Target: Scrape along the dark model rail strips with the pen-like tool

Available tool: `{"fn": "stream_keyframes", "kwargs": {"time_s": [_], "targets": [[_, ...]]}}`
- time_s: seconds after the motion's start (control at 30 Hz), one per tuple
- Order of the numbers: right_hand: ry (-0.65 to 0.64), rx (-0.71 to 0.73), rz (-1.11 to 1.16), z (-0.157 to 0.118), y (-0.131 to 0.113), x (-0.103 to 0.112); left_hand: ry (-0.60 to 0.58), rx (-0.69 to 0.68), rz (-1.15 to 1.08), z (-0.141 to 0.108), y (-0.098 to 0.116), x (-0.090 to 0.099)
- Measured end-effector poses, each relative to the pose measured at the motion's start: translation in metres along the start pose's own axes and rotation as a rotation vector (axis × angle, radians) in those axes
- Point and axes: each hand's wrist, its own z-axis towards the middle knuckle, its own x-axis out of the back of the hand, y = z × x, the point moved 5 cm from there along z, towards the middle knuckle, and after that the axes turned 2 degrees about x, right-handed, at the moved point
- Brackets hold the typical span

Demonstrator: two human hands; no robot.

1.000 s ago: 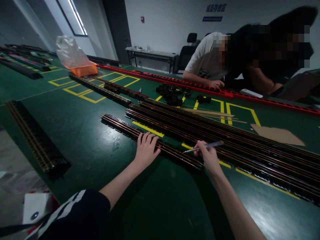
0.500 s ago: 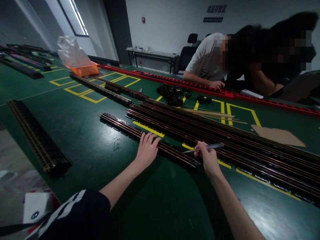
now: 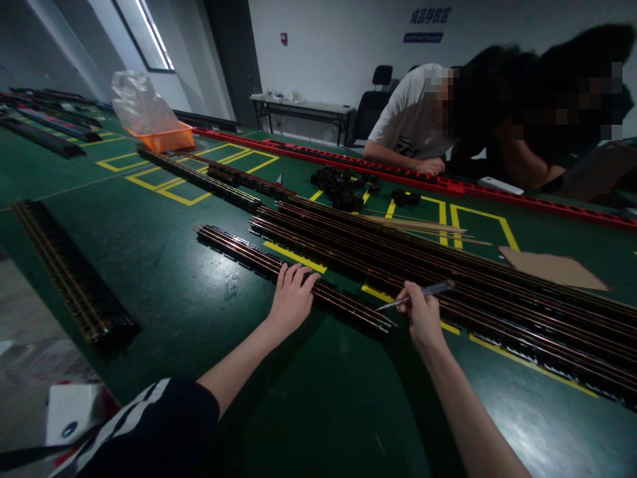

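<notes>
My left hand (image 3: 292,292) rests on a short black rail (image 3: 239,249) lined with thin copper strips, its fingers slightly spread and laid over the top. Pinched in my right hand (image 3: 421,312) is a screwdriver (image 3: 438,288) with a translucent handle. Its thin shaft points left, and the tip is at the strips near the rail's right end; whether it touches them I cannot tell. Behind the short rail lies a group of longer black rails (image 3: 378,255), also with copper strips, running off to the right.
Another black rail (image 3: 70,265) lies on the green table (image 3: 199,372) at left. Farther back are an orange bin (image 3: 166,139) with a plastic bag, black parts (image 3: 341,186), loose strips (image 3: 423,226), cardboard (image 3: 552,269) and a red rail (image 3: 348,161). Two people lean over the far side.
My right hand and the screwdriver have shifted a little to the right, and the tip is now closer to the rail's right end. My left hand stays in place.
</notes>
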Motion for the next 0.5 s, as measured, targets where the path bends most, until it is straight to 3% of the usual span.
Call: {"fn": "stream_keyframes", "kwargs": {"time_s": [0.5], "targets": [[0.043,-0.001,0.036,-0.0012,-0.0027,0.0,-0.018,0.016,-0.01,0.0004,-0.0006,0.0001]]}}
